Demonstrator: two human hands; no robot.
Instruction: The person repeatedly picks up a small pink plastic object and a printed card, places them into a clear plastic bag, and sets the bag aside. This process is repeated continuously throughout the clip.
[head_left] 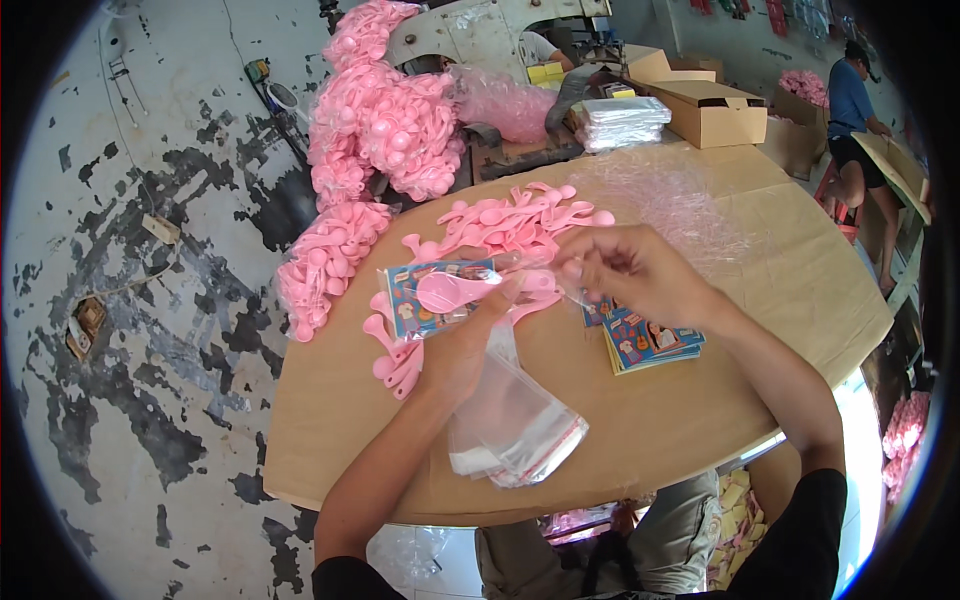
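Observation:
My left hand [468,345] is closed on a clear plastic bag [484,312]. Inside the bag lie a pink scoop-like spoon [440,293] and a blue printed card [406,318]. My right hand [645,268] is at the bag's right end, thumb and fingers pinched together; what is between them is too fine and clear to make out. Below the left hand, a fanned stack of flat clear bags [520,425] rests on the table. Beneath the right hand sits a stack of blue printed cards [650,345]. Loose pink spoons [505,218] are heaped just beyond the hands.
A tangle of thin clear strips [665,195] covers the table's [780,260] far right. Bulging bags of pink spoons [385,125] are piled at the far left edge. Behind stand wrapped clear packs [622,122] and a cardboard box [712,112]. Another person [850,110] is at the far right.

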